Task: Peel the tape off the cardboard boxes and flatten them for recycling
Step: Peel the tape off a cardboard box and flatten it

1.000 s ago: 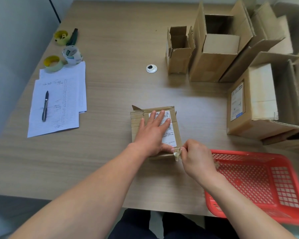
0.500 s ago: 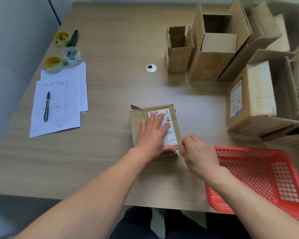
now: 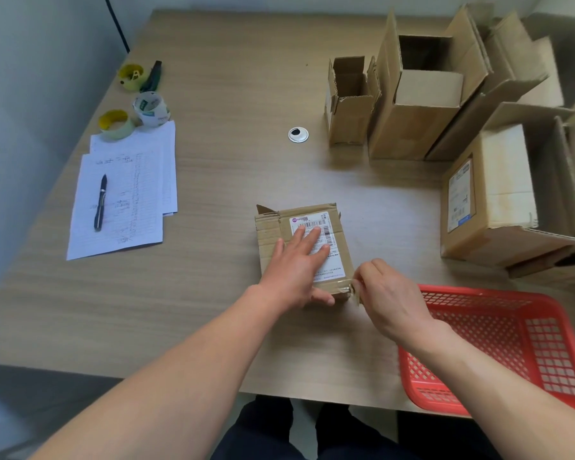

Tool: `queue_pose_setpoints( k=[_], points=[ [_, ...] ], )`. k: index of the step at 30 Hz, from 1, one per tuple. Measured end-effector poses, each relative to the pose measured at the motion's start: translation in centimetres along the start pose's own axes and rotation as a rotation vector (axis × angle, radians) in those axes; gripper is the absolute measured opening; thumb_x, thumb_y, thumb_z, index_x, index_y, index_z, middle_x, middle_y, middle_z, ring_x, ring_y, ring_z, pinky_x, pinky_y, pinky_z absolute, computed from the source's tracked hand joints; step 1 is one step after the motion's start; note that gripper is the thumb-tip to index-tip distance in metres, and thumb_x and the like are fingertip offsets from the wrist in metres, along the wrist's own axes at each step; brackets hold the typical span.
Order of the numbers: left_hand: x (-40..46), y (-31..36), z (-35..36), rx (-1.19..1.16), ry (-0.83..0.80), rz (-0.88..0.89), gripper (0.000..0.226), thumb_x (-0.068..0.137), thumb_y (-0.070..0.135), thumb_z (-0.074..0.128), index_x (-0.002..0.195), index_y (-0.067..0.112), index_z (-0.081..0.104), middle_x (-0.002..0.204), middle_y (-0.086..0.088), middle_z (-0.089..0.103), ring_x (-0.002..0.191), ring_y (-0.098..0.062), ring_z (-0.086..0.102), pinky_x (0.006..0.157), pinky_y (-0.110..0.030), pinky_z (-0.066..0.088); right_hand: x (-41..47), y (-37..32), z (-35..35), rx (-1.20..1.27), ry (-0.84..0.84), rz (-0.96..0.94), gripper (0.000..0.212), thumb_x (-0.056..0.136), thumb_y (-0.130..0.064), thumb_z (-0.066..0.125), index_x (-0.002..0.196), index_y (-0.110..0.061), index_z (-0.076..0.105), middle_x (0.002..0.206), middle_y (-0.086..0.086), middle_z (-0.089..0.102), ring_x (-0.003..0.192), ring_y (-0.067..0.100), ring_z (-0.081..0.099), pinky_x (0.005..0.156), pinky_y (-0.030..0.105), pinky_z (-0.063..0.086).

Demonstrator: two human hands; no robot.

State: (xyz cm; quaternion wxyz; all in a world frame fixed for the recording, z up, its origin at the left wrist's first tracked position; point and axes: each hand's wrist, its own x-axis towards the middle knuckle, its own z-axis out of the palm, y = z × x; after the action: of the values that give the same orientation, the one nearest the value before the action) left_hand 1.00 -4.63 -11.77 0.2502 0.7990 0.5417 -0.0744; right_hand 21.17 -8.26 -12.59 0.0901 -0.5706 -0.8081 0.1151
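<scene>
— Where's the box being worked on?

— The small brown cardboard box with a white shipping label (image 3: 302, 247) lies flat near the middle of the light wood-grain table (image 3: 213, 180), toward the near edge, just left of the red plastic mesh basket (image 3: 498, 346).

— And the hands?

— The left hand (image 3: 296, 267) lies palm down on top of the box, fingers straight and spread across the label, thumb wrapped against the near edge. The forearm reaches in from the near left. The right hand (image 3: 390, 295) sits at the box's near right corner, fingers curled, thumb and fingertips pinching a bit of clear tape (image 3: 354, 288) there (how much of it is lifted I cannot tell). Its wrist crosses over the basket's left rim.

— Anything else about?

— Several open brown cardboard boxes (image 3: 412, 104) stand at the far right. On the left lie white handwritten sheets of paper (image 3: 130, 194) with a black pen (image 3: 100, 202) on them, and beyond those, rolls of tape (image 3: 150, 109).
</scene>
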Motion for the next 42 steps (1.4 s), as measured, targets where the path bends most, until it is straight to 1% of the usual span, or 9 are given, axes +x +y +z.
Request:
queue_pose_setpoints(
  k=[4, 9, 14, 18, 22, 27, 34, 38, 42],
  points=[
    [-0.1, 0.1, -0.1, 0.005, -0.002, 0.001, 0.103, 0.077, 0.064, 0.071, 0.157, 0.022, 0.022, 0.167, -0.004, -0.007, 0.152, -0.027, -0.014, 0.120, -0.057, 0.001, -0.3, -0.6, 0.3, -0.015, 0.050, 0.046, 0.013, 0.082, -0.016, 0.078, 0.078, -0.013, 0.065, 0.078, 0.006, 0.060, 0.061, 0.034, 0.060, 0.044, 0.036, 0.045],
    [0.0, 0.1, -0.1, -0.005, -0.006, 0.000, 0.104, 0.076, 0.063, 0.072, 0.158, 0.022, 0.022, 0.167, -0.003, -0.007, 0.152, -0.026, -0.015, 0.120, -0.057, 0.000, 0.8, -1.4, 0.0, -0.155, -0.053, 0.057, 0.027, 0.064, -0.003, 0.082, 0.071, -0.010, 0.057, 0.068, 0.009, 0.055, 0.051, 0.032, 0.054, 0.044, 0.029, 0.025],
    [0.0, -0.1, -0.1, -0.041, 0.002, 0.008, 0.103, 0.075, 0.063, 0.073, 0.157, 0.022, 0.025, 0.167, -0.003, -0.006, 0.152, -0.025, -0.014, 0.120, -0.057, 0.000, 0.9, -0.2, 0.5, -0.108, -0.123, -0.023, 0.003, 0.091, -0.015, 0.055, 0.091, -0.012, 0.053, 0.088, 0.009, 0.056, 0.073, 0.033, 0.057, 0.057, 0.035, 0.033],
    [0.0, -0.4, 0.0, -0.054, -0.002, 0.019, 0.102, 0.075, 0.062, 0.074, 0.156, 0.024, 0.026, 0.168, -0.002, -0.005, 0.153, -0.025, -0.013, 0.120, -0.056, 0.000, 0.5, 0.9, 0.5, 0.075, -0.163, -0.109, 0.029, 0.095, -0.037, 0.026, 0.090, -0.018, 0.048, 0.086, 0.004, 0.052, 0.071, 0.028, 0.051, 0.059, 0.037, 0.038],
    [0.1, -0.6, 0.0, -0.056, -0.006, 0.029, 0.104, 0.075, 0.063, 0.074, 0.157, 0.024, 0.023, 0.168, -0.002, -0.006, 0.153, -0.024, -0.014, 0.120, -0.056, -0.001, -0.7, 1.2, 0.4, 0.170, -0.021, -0.093, 0.019, 0.098, -0.034, 0.045, 0.088, -0.019, 0.054, 0.083, -0.001, 0.054, 0.068, 0.025, 0.055, 0.056, 0.037, 0.044],
    [0.1, -0.6, 0.1, -0.064, -0.014, 0.035, 0.104, 0.075, 0.063, 0.073, 0.157, 0.023, 0.023, 0.167, -0.002, -0.007, 0.152, -0.025, -0.015, 0.120, -0.056, -0.002, -0.2, 0.3, 0.6, 0.196, 0.052, 0.080, 0.017, 0.079, -0.025, 0.083, 0.087, -0.018, 0.070, 0.080, -0.001, 0.063, 0.068, 0.022, 0.062, 0.058, 0.035, 0.050],
    [0.2, -0.7, 0.2, -0.067, -0.015, 0.035, 0.104, 0.075, 0.064, 0.073, 0.157, 0.024, 0.024, 0.167, -0.002, -0.007, 0.152, -0.025, -0.014, 0.120, -0.056, -0.002, 0.6, 0.1, 0.2, 0.274, -0.023, 0.151, 0.008, 0.083, -0.013, 0.076, 0.077, -0.015, 0.073, 0.076, -0.001, 0.066, 0.072, 0.023, 0.062, 0.064, 0.031, 0.043],
    [0.2, -0.7, 0.2, -0.066, -0.014, 0.032, 0.104, 0.074, 0.065, 0.072, 0.157, 0.024, 0.024, 0.167, -0.001, -0.007, 0.152, -0.025, -0.014, 0.120, -0.056, -0.002, 1.0, -0.2, 0.1, 0.155, -0.098, 0.106, 0.007, 0.093, -0.014, 0.062, 0.087, -0.011, 0.064, 0.087, 0.007, 0.064, 0.078, 0.032, 0.060, 0.065, 0.040, 0.046],
    [0.1, -0.6, 0.1, -0.053, -0.016, 0.031, 0.104, 0.075, 0.066, 0.071, 0.157, 0.024, 0.022, 0.167, -0.001, -0.008, 0.152, -0.025, -0.015, 0.120, -0.055, -0.002, 1.2, -1.1, 0.1, -0.044, -0.211, 0.048, 0.009, 0.094, -0.009, 0.050, 0.101, -0.008, 0.055, 0.099, 0.011, 0.056, 0.085, 0.034, 0.057, 0.065, 0.035, 0.034]
  ],
)
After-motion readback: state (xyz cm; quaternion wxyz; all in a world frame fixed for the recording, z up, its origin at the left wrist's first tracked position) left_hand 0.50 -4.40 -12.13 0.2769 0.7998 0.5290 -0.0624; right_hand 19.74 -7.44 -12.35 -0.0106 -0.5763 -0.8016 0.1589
